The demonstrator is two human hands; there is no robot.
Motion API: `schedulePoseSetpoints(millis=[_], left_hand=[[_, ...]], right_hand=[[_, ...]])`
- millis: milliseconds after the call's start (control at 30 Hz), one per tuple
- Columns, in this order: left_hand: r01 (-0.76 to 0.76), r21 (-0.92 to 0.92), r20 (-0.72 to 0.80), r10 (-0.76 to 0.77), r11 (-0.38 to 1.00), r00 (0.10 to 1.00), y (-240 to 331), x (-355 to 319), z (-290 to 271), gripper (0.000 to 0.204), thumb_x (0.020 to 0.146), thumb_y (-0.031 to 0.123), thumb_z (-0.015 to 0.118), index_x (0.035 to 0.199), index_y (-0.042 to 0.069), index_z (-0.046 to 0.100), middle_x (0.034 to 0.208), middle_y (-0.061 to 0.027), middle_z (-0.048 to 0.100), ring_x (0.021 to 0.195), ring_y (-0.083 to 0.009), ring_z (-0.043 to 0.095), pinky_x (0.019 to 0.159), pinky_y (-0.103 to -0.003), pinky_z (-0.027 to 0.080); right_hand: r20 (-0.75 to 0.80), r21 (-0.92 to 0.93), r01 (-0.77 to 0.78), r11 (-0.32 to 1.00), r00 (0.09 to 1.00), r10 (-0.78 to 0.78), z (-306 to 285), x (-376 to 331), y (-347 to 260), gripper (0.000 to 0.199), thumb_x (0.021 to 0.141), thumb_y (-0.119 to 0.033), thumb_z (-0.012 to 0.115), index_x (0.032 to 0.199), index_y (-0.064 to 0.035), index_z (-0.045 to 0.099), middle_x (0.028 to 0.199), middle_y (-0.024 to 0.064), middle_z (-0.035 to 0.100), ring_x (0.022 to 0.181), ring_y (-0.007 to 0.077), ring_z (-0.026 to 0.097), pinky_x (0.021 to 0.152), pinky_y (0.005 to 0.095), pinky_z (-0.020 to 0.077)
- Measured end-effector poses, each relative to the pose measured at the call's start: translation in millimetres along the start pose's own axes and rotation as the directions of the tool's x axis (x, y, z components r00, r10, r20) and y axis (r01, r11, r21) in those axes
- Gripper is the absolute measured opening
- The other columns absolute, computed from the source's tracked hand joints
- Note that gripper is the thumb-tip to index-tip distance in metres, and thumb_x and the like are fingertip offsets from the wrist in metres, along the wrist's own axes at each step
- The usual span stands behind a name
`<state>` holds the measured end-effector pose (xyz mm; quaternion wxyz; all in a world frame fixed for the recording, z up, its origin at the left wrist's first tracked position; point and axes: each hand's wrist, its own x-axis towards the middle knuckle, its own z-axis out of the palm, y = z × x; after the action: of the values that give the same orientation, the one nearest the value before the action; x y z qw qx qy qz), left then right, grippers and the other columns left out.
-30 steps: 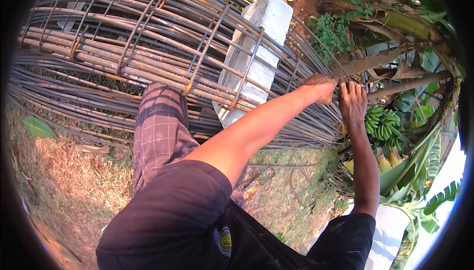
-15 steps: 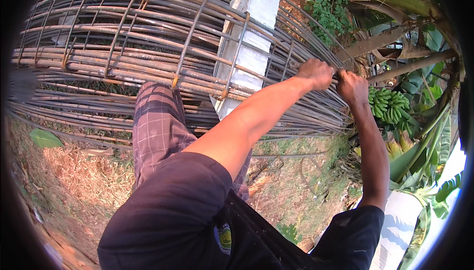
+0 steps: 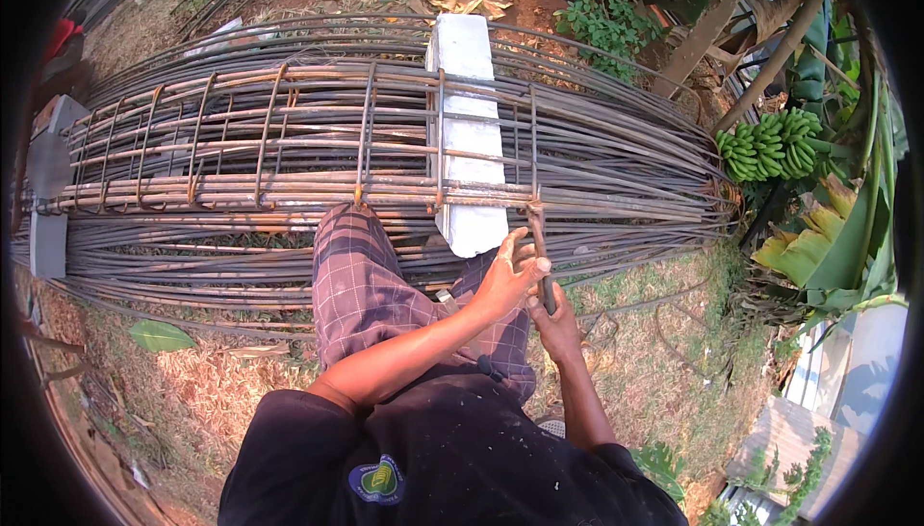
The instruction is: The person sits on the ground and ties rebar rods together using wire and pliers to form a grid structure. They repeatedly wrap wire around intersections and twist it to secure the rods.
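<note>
A long steel rebar cage with several square stirrups lies across loose bars in front of me. My right hand closes round the lower end of a rusty, narrow hand tool, whose exact kind I cannot make out. The tool's upper end meets the lower corner of the rightmost stirrup. Beside the tool, my left hand has its fingers apart and slightly curled, its tips at the handle. A white block stands under the cage, left of the tool.
Many loose rebars gather toward the right. Green bananas hang past their ends among large leaves. Grey blocks support the left end. A person's dark arm and red clothing show at the far left edge. Dry grass covers the ground.
Both hands have come back from the far right end of the bars to near my body. The rusty tool now shows in my right hand. My view has shifted back, showing more of the cage.
</note>
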<state>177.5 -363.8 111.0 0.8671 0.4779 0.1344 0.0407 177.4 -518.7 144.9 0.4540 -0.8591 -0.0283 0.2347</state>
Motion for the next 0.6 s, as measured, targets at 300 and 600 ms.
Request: schedulePoseSetpoints(millis=[300,600], left_hand=[[0.048,0.28,0.326,-0.142,0.959,0.935,17.2,-39.2,-82.9,0.064,0.099,0.037,0.066,0.144,-0.004,0.046,0.113,-0.0162,0.068,0.104,-0.0231,0.067,0.094,-0.039,0.053],[-0.219,0.577,0.071,0.22,0.787,0.973,0.9,-84.9,-118.4,0.058,0.108,0.028,0.045,0.156,0.003,0.024,0.122,-0.0156,0.062,0.105,-0.0257,0.067,0.094,-0.04,0.054]], right_hand=[[0.56,0.498,-0.245,0.832,0.823,-0.093,70.0,-3.3,42.1,0.061,0.098,-0.032,0.069,0.144,-0.002,0.043,0.119,0.0058,0.061,0.106,0.0161,0.064,0.094,0.032,0.0518],[0.449,0.582,-0.058,0.811,0.854,-0.261,112.6,-20.9,24.8,0.051,0.099,-0.032,0.07,0.132,0.0002,0.048,0.115,0.0078,0.062,0.101,0.0148,0.064,0.087,0.036,0.0557]])
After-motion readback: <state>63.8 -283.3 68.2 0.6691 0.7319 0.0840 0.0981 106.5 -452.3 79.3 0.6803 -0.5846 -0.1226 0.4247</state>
